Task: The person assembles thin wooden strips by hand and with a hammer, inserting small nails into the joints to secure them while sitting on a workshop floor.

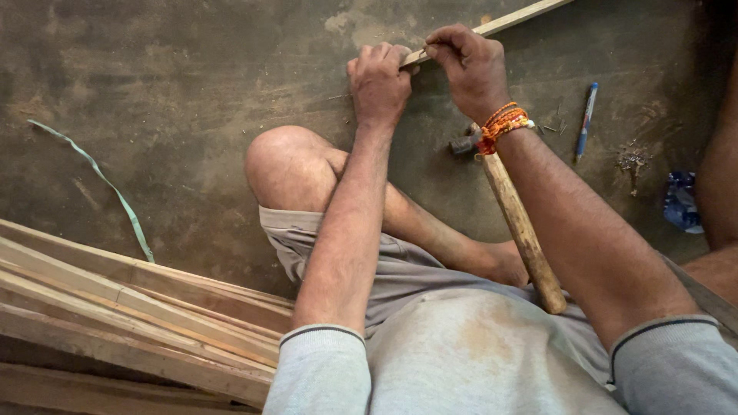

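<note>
A thin wooden strip (507, 21) lies slanting across the concrete floor at the top. My left hand (378, 81) is closed over its near end. My right hand (470, 68), with orange thread bands at the wrist, pinches the strip just beside the left hand. A hammer with a wooden handle (521, 229) lies on the floor under my right forearm, its metal head (463, 144) near the wrist. My bent knee (286, 165) is below the left hand.
A stack of wooden slats (131, 323) lies at the lower left. A green plastic strap (115, 192) curls on the floor at left. A blue pen (586, 121), small nails (632, 161) and a blue wrapper (682, 201) lie at right.
</note>
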